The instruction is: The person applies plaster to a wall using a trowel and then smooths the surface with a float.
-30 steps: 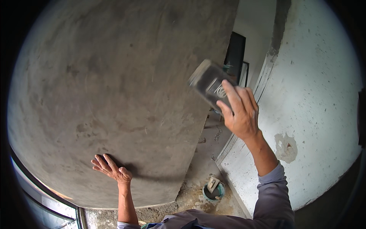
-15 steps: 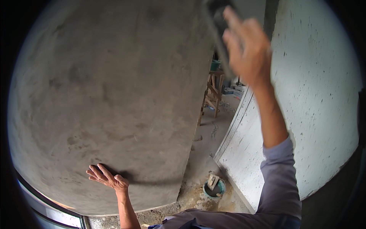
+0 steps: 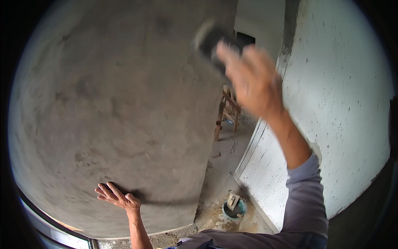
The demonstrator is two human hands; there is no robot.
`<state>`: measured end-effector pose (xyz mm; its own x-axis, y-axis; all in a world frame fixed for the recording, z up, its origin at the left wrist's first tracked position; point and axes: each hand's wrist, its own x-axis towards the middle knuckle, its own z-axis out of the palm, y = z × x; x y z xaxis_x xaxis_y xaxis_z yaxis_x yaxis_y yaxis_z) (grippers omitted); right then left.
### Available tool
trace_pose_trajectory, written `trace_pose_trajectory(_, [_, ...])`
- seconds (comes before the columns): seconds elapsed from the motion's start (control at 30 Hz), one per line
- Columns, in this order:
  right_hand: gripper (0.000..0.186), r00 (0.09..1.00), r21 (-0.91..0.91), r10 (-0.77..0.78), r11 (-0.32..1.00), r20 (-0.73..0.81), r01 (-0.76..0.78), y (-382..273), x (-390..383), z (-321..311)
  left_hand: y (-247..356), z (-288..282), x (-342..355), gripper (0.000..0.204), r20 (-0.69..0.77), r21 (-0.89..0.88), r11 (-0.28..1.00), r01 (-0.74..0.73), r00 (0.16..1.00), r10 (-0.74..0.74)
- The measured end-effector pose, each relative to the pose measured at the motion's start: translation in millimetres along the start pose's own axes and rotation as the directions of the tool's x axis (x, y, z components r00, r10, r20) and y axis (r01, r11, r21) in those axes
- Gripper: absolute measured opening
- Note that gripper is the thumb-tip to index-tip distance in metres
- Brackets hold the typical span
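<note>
My left hand (image 3: 119,197) rests on the grey plastered wall (image 3: 124,103), low down, with its fingers spread. Up near the wall's right edge, my right hand (image 3: 257,81) grips a dark, flat plastering trowel (image 3: 211,41). Motion smears both the trowel and the fingers, and the hand hides most of its handle. Whether the blade touches the wall I cannot tell. The plaster is mottled, with darker damp-looking patches.
On the floor below stands a teal bucket (image 3: 235,215) with grey contents and a wooden float (image 3: 233,201) leaning in it. A wooden trestle (image 3: 228,112) shows through the gap beyond the wall. At the right is a white, speckled wall (image 3: 336,116).
My right hand has come left and down with the trowel, which has turned and is now over the wall's edge. My left hand stays in place on the wall.
</note>
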<state>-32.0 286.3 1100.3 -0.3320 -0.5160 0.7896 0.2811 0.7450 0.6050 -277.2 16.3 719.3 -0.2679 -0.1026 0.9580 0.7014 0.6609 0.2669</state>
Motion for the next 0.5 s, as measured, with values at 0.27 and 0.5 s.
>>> trace_pose_trajectory(0.27, [0.047,0.989,0.087,0.102,0.992,-0.107,-0.093,31.1,27.0,-7.2,3.2,2.9,-2.8,0.077,0.005,-0.029,1.0,0.006,1.0,-0.005])
trace_pose_trajectory(0.5, [0.049,0.912,0.297,-0.122,0.955,0.391,0.0,-106.9,-123.0,-24.3,6.9,6.3,-2.1,0.078,-0.01,-0.052,0.998,0.019,1.0,-0.019])
